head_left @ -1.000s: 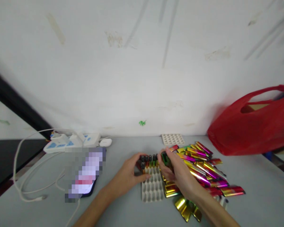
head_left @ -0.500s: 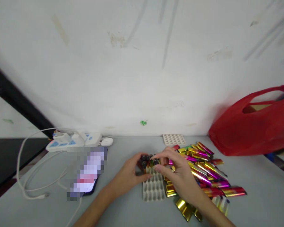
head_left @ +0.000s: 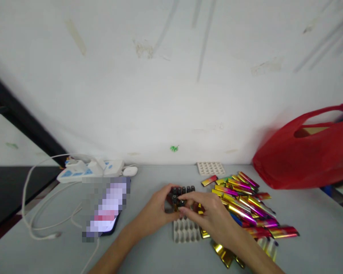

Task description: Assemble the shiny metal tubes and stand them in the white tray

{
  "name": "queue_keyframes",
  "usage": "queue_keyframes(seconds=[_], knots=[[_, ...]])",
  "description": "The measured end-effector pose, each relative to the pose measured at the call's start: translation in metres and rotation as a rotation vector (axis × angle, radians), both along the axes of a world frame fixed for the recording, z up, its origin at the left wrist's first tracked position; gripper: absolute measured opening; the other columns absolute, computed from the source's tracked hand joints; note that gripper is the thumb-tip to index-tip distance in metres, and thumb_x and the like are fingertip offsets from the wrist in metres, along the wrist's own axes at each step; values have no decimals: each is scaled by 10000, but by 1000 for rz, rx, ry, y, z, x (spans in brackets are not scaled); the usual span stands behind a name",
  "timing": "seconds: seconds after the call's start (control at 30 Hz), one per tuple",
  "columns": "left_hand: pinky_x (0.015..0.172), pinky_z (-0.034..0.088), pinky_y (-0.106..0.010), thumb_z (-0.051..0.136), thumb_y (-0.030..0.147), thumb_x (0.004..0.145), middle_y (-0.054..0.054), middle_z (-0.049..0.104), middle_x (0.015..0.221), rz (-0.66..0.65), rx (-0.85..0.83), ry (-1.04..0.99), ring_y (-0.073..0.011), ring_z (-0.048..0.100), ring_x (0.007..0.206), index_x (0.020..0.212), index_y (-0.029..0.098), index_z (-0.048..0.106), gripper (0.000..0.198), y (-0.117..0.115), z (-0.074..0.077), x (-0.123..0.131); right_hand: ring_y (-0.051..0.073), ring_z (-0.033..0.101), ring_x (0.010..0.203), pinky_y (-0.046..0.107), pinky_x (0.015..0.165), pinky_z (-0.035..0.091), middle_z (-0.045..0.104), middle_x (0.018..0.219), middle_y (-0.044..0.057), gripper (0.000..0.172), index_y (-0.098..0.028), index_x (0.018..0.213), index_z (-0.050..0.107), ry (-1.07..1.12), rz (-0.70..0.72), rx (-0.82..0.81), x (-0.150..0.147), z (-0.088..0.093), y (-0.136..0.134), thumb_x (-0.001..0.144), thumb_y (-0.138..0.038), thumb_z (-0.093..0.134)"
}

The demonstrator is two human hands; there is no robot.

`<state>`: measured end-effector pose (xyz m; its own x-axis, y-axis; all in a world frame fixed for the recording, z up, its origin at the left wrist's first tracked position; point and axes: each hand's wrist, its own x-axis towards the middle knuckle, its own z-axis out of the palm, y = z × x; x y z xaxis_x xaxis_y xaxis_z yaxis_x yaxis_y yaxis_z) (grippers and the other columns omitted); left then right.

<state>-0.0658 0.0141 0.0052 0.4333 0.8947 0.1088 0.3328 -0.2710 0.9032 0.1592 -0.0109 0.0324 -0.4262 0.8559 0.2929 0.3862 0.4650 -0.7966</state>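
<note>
A white tray with rows of small holes [head_left: 185, 233] lies on the grey table near me. Several shiny lighters with black caps [head_left: 185, 190] stand upright in its far rows. My left hand [head_left: 156, 214] curls around the tray's far left corner, fingers touching the standing lighters. My right hand [head_left: 210, 217] pinches one black-capped lighter [head_left: 181, 203] and holds it upright over the tray's second row. To the right lies a heap of shiny gold, pink and red lighters [head_left: 246, 203].
A second white holed tray [head_left: 210, 168] sits by the wall. A red plastic bag [head_left: 308, 152] stands at the right. A phone [head_left: 107, 209], a white power strip [head_left: 88, 169] and looping white cables [head_left: 37, 213] lie to the left.
My right hand moved left and nearer from the lighter heap, carrying one lighter to the tray's second row. The left hand has stayed on the tray.
</note>
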Motion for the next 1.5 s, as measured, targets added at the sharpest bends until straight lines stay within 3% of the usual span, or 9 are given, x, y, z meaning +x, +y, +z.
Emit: queue_keyframes(seconds=[0.27,0.53,0.63,0.73,0.87,1.0,1.27,1.5], knots=[[966,565,-359,917,232,837,-47,794,1179,1,6,13,-269,727,1065,1270,218,707,482,0,-2,0,211,776,799,313,762,536,831,904,9,242,-258,1271,771,2,11,-75,0,1,1,1093,-396,684],[986,552,-353,902,216,852,-50,789,1227,-3,8,-9,-271,721,1111,1309,217,704,499,0,-2,0,196,723,754,309,739,491,769,853,-9,214,-254,1286,708,-25,-46,-2,-8,-3,-5,1116,-352,623],[965,553,-358,908,192,830,-47,789,1218,24,12,36,-269,714,1091,1320,222,700,532,0,-4,0,198,699,725,321,719,473,755,842,-1,176,-250,1199,714,-21,-172,58,-5,-5,-3,1128,-333,577],[948,555,-364,913,193,820,-50,787,1213,40,5,81,-265,709,1053,1335,225,695,560,0,-5,-1,240,702,807,365,781,476,760,897,41,174,-241,1084,702,-99,-411,175,3,-8,3,1122,-315,550],[967,559,-377,917,223,823,-58,784,1246,45,-4,99,-273,707,1070,1366,232,687,589,0,-5,-2,359,660,1019,482,936,473,762,1061,148,129,-206,1082,677,-404,-690,347,17,-11,15,1071,-259,561],[992,565,-396,922,241,812,-67,781,1271,53,-9,110,-295,710,1114,1362,233,690,597,1,-4,-2,429,615,1026,544,927,460,739,1033,214,159,-176,1084,675,-740,-811,379,27,-17,24,1046,-321,620],[968,565,-385,913,237,813,-62,781,1248,55,-17,103,-298,711,1114,1352,235,696,581,0,-3,-2,419,631,1026,520,930,454,735,1016,205,267,-188,1077,659,-855,-766,352,32,-31,28,1024,-445,709],[990,571,-399,921,240,806,-78,784,1266,70,-8,101,-307,713,1129,1359,227,695,598,0,-5,-1,411,636,1081,502,952,446,747,1092,200,324,-169,1199,690,-812,-711,323,34,-37,31,1035,-449,702]])
